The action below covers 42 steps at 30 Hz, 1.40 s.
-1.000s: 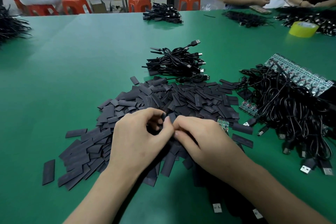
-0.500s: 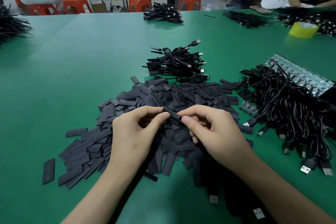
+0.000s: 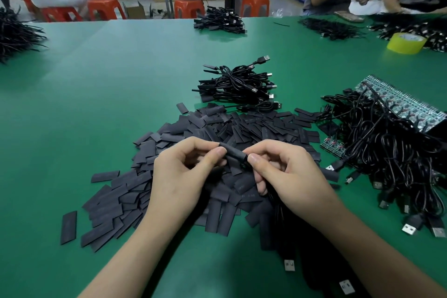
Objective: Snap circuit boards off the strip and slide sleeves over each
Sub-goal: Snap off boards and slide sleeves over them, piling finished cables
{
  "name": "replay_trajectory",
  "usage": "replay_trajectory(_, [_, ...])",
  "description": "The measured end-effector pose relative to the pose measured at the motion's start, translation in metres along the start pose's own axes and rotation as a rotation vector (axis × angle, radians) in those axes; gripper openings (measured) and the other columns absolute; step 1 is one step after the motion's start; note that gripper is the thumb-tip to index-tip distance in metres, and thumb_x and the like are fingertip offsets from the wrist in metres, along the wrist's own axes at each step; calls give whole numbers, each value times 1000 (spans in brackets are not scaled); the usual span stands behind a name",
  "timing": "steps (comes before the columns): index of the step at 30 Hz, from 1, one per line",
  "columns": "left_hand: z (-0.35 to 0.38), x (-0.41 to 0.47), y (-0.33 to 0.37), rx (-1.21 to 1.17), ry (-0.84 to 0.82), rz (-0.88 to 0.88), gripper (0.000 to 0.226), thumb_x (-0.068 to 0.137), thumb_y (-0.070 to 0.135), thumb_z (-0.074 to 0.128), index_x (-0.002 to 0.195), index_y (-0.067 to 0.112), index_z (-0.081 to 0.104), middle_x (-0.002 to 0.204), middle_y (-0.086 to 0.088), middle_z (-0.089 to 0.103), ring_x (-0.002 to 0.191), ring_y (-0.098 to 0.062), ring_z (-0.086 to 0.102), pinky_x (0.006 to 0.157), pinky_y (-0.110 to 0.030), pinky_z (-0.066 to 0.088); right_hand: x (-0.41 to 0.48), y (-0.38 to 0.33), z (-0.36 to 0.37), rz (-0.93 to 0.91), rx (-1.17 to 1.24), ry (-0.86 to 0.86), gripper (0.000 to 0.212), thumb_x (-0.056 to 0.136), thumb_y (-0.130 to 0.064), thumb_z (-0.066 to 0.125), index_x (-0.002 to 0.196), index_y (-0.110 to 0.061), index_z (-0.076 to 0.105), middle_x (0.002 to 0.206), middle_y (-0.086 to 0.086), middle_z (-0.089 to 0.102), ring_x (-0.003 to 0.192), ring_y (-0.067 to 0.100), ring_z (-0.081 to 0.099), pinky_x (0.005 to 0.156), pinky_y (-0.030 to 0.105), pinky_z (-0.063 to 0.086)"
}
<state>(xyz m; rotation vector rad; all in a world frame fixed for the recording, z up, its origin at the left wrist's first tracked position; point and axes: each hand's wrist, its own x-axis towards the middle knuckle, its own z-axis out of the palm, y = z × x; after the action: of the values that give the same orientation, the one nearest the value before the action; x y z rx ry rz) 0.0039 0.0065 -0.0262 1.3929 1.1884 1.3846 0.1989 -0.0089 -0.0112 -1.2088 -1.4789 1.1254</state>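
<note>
My left hand [image 3: 179, 176] pinches the black sleeve [image 3: 234, 152]; right hand [image 3: 290, 176] pinches its other end, USB cable [image 3: 289, 264] trailing. Keep it straight, push evenly, avoid snagging.

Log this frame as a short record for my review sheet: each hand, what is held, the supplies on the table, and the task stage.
left hand: thumb and fingers pinch the left end of one sleeve
right hand: pinches the sleeve's right end
sleeve pile: flat black pieces spread on the green table, under the hands
board strip: far right, partly under tangled cables
cable bundle: beyond the pile
tape: yellow roll, far right
stage: sleeve held above the pile; any board inside is hidden
</note>
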Motion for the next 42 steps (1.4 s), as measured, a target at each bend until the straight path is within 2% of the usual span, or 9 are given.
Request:
replay_trajectory(8, [-5, 2, 4, -237, 40, -44, 10, 87, 16, 72, 90, 6, 71, 81, -12, 77, 76, -14, 75, 70, -17, 56, 3, -1, -16, 56, 19, -156, 12, 98, -8, 66, 106, -15, 69, 83, 9, 74, 78, 26, 75, 68, 33, 59])
replay_trajectory(14, [-7, 1, -3, 254, 38, 163, 11, 91, 21, 76, 97, 31, 77, 91, 13, 77, 87, -9, 73, 80, -18, 54, 13, -17, -27, 12, 17, 40, 14, 96, -4, 67, 97, -16, 75, 79, 8, 76, 65, 15, 69, 55, 23, 54])
replay_trajectory(17, [-5, -2, -3, 457, -25, 270, 12, 89, 23, 78, 98, 31, 78, 92, 22, 74, 91, 1, 69, 80, -10, 48, 43, -39, -39, -97, -277, 132, 14, 96, -8, 68, 98, -20, 76, 78, -1, 77, 66, 10, 72, 59, 22, 58])
replay_trajectory(23, [-4, -4, -4, 596, -136, 357, 5, 90, 27, 76, 94, 30, 76, 94, 22, 68, 94, -2, 66, 84, -24, 52, 162, -78, -35, -287, -793, 239, 13, 96, -15, 68, 102, -14, 79, 87, -2, 74, 76, 12, 70, 86, 29, 57])
replay_trajectory(28, [-5, -5, -4, 621, -165, 365, 2, 91, 32, 74, 93, 33, 74, 95, 23, 66, 95, -3, 65, 84, -30, 53, 200, -77, -27, -173, -1034, 79, 30, 98, -28, 66, 124, -14, 71, 121, 7, 71, 114, 24, 64, 101, 36, 49])
replay_trajectory(32, [-3, -5, -5, 630, -166, 377, 2, 92, 32, 75, 93, 33, 75, 95, 22, 66, 95, -3, 64, 86, -35, 53, 155, -69, -36, -189, -1063, 30, 13, 96, -26, 66, 104, -20, 75, 102, 0, 73, 97, 21, 66, 92, 40, 55])
replay_trajectory(35, [-2, -4, -4, 645, -168, 394, 2, 92, 31, 75, 93, 32, 75, 94, 21, 66, 94, -4, 63, 85, -37, 53, 103, -63, -47, -29, -1172, -156, 8, 92, -33, 71, 90, -25, 74, 92, -7, 72, 89, 15, 67, 87, 40, 57])
replay_trajectory(38, [-1, -5, -3, 676, -163, 413, 2, 93, 32, 74, 93, 31, 76, 94, 20, 66, 93, -7, 62, 84, -38, 52, 59, -55, -57, 200, -1295, -322, 17, 87, -43, 76, 93, -27, 71, 92, -11, 69, 90, 15, 66, 87, 38, 57])
replay_trajectory(42, [0, -8, -1, 721, -132, 470, 10, 97, 33, 67, 95, 28, 76, 94, 18, 64, 90, -11, 59, 82, -40, 51, 29, -40, -65, 261, -1359, -248, 30, 86, -54, 74, 92, -25, 66, 92, -6, 65, 91, 22, 64, 83, 38, 56])
